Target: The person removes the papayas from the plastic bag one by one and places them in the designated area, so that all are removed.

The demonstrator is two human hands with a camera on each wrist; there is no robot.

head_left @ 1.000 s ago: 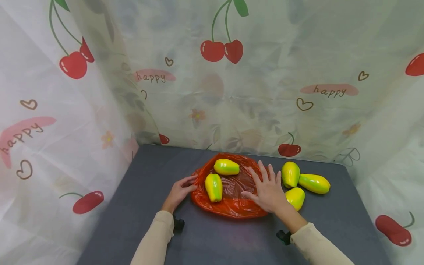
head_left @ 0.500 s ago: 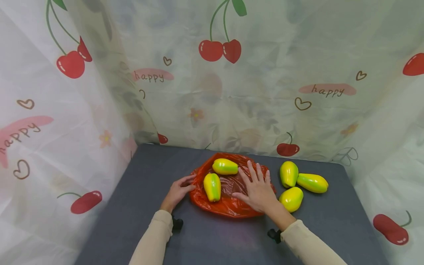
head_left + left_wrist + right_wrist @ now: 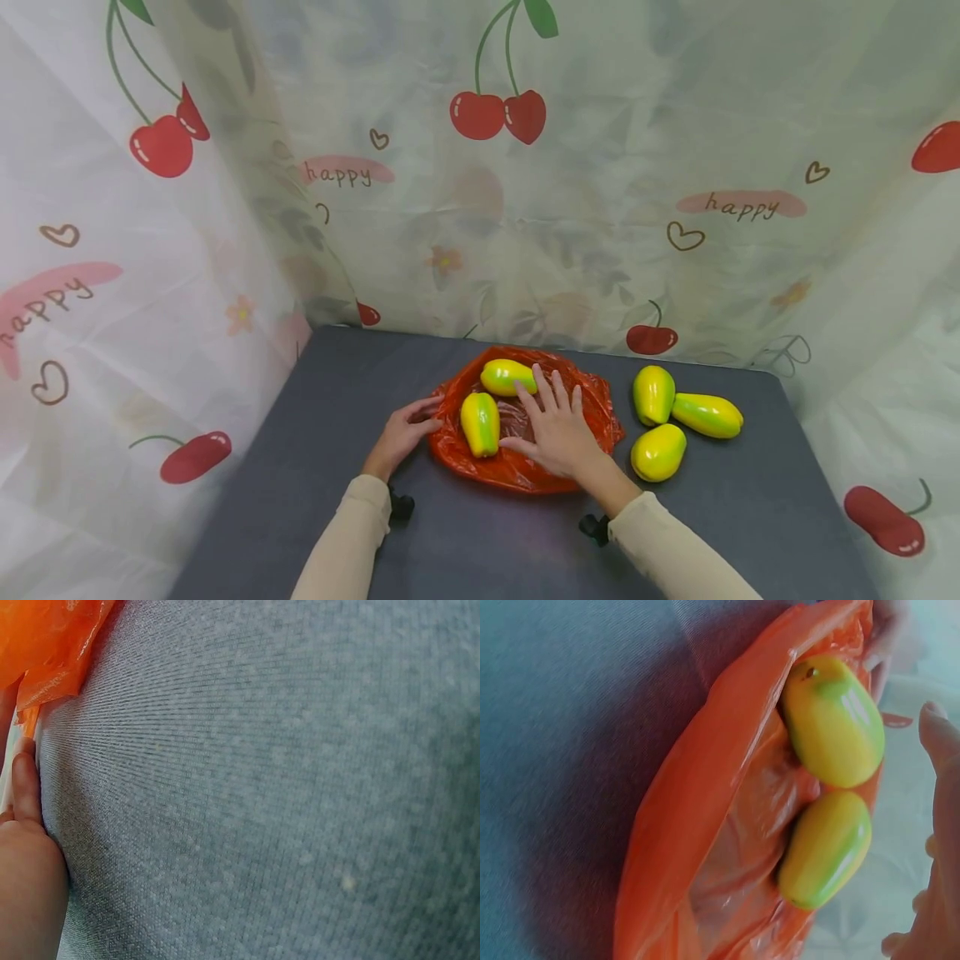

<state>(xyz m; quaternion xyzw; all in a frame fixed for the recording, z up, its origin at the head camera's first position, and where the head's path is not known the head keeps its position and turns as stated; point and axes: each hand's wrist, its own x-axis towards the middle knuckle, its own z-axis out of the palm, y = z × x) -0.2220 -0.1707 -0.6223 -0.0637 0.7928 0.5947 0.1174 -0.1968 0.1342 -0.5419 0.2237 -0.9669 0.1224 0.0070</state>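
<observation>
An open red plastic bag (image 3: 525, 479) lies on the table with two yellow-green papayas inside: a back papaya (image 3: 501, 377) and a front papaya (image 3: 481, 425). Both papayas (image 3: 832, 720) also show in the right wrist view. My left hand (image 3: 401, 432) holds the bag's left edge between thumb and fingers; in the left wrist view its fingertips partly disappear behind the orange-red plastic (image 3: 52, 667). Over the bag's middle is my right hand (image 3: 558, 437), fingers spread and nothing gripped. Its fingertips overlap the right end of the back papaya in the head view.
Right of the bag, three more papayas lie close together: an upright one (image 3: 654, 395), a sideways one (image 3: 708, 415) and a nearer one (image 3: 658, 453). The grey table (image 3: 480, 550) ends at a printed curtain (image 3: 480, 233) behind and at both sides.
My right hand has moved left across the bag, away from the loose papayas, uncovering the nearest one and reaching the back papaya in the bag. My left hand stays at the bag's edge.
</observation>
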